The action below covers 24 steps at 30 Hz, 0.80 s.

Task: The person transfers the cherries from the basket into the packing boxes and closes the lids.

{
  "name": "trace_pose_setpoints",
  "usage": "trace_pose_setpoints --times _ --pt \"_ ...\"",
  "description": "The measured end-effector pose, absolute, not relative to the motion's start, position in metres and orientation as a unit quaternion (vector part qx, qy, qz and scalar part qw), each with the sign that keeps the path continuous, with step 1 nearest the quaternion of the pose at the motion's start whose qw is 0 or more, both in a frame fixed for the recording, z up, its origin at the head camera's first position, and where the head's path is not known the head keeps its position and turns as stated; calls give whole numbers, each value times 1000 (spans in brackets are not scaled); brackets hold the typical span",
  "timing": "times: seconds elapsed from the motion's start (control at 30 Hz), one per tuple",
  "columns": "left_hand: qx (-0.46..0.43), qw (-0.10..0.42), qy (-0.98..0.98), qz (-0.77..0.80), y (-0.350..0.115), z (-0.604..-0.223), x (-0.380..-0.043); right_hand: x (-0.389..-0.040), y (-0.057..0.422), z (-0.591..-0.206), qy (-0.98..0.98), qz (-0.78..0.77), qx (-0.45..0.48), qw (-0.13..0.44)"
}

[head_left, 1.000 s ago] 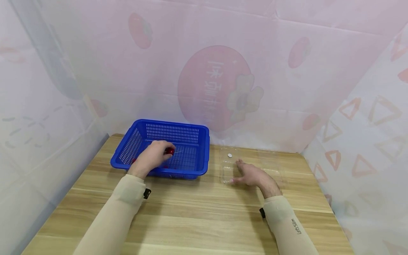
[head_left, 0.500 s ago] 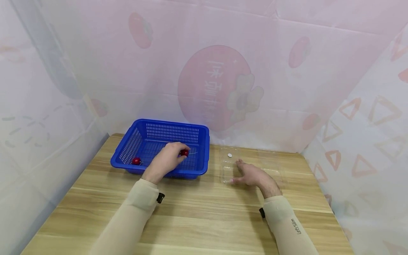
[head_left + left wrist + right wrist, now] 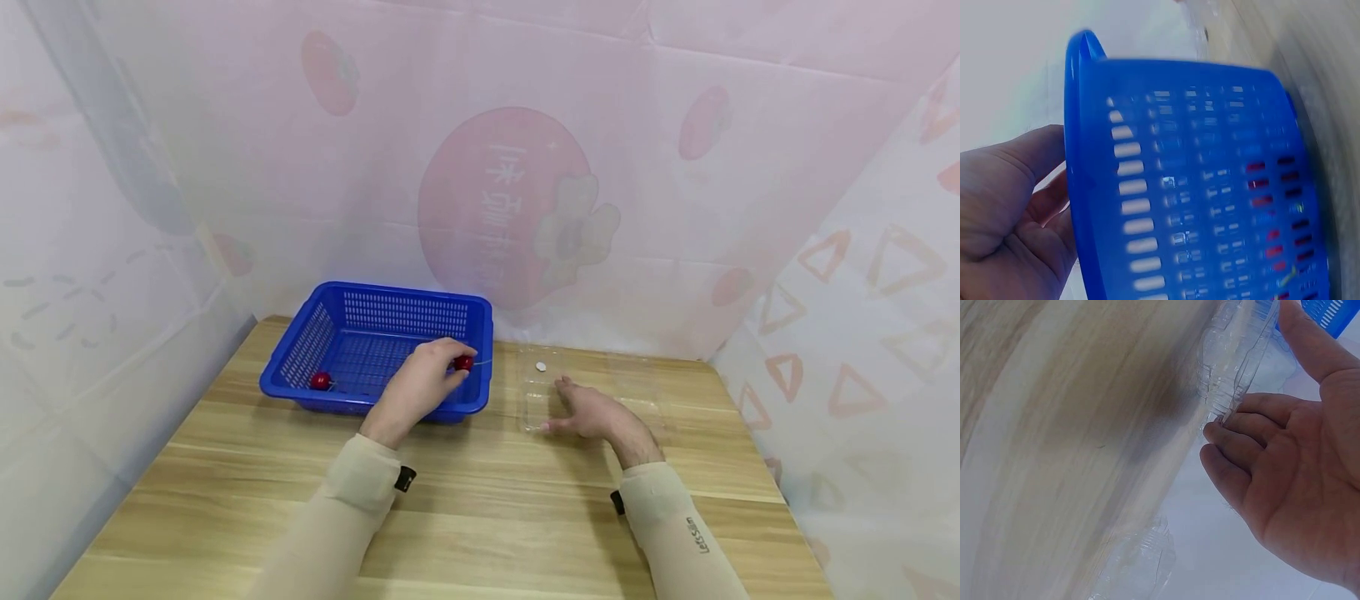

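Observation:
In the head view my left hand (image 3: 427, 375) pinches a red cherry (image 3: 463, 363) with a thin stem, over the right side of a blue slotted basket (image 3: 375, 293). Another cherry (image 3: 321, 381) lies at the basket's left end. From the left wrist, the basket wall (image 3: 1172, 75) hides my fingertips and the held cherry; red patches show through its slots. My right hand (image 3: 596, 412) touches a clear plastic box (image 3: 534, 408) with its fingertips and thumb spread along the edge. In the right wrist view its fingers look relaxed against the box's rim (image 3: 1235, 369).
The box's other clear half (image 3: 637, 392) lies on the wooden table (image 3: 480, 517) to the right, behind my right hand. A small white round piece (image 3: 541, 367) is at the left half. A printed cloth wall (image 3: 645, 275) stands right behind the table.
My left hand has moved right across the basket with the cherry, uncovering the cherry at the left end. The right hand and the box have stayed put.

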<state>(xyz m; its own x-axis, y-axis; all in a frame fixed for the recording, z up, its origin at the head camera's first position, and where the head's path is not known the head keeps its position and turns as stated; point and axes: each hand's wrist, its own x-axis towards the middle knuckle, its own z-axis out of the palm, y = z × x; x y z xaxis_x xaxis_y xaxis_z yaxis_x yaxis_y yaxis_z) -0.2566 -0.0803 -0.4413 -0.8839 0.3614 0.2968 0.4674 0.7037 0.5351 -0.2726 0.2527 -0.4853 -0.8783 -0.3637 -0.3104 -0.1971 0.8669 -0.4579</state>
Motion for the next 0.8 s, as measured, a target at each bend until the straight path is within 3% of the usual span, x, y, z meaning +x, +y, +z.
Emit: trace_pose_setpoints --times 0.8 --pt "-253 79 -908 -325 -15 -456 -244 -274 252 -485 946 -210 -151 194"
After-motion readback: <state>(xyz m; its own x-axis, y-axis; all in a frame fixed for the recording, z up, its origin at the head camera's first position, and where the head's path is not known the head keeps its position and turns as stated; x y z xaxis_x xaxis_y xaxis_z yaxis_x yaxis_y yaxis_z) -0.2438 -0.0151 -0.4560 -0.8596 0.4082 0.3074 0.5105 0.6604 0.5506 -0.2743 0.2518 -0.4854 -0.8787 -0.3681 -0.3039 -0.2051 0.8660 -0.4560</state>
